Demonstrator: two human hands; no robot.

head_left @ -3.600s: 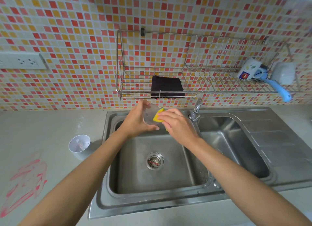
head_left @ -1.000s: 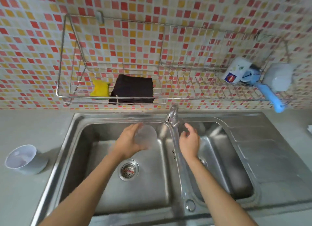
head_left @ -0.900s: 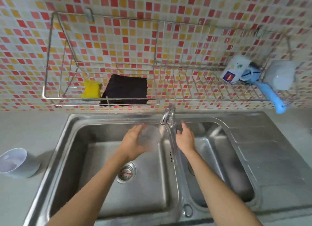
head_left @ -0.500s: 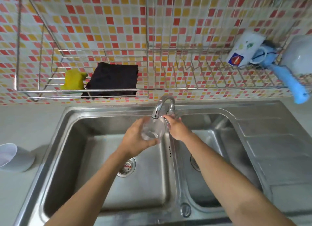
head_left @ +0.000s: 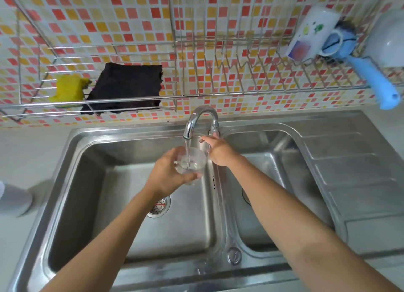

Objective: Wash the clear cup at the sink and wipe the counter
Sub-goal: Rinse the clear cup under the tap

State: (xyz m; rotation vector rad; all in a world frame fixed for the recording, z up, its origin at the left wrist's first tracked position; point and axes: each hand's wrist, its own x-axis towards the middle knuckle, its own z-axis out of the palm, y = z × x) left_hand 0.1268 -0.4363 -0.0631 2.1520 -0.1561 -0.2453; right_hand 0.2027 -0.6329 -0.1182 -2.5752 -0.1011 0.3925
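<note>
Left hand: our left hand wraps around the small clear plastic cup.
Cup: under the curved shiny metal tap, water running in, over the left steel sink bowl.
Right hand: our right hand touches the tap base; we cannot tell its grip.

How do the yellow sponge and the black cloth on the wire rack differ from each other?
Colour: the yellow sponge is bright, the black cloth is dark. Size: the sponge covers far less of the wire rack than the cloth. Shape: the sponge looks thick and lumpy, the cloth lies flat and squarish. Both rest side by side on the rack's left section, above the sink.
</note>
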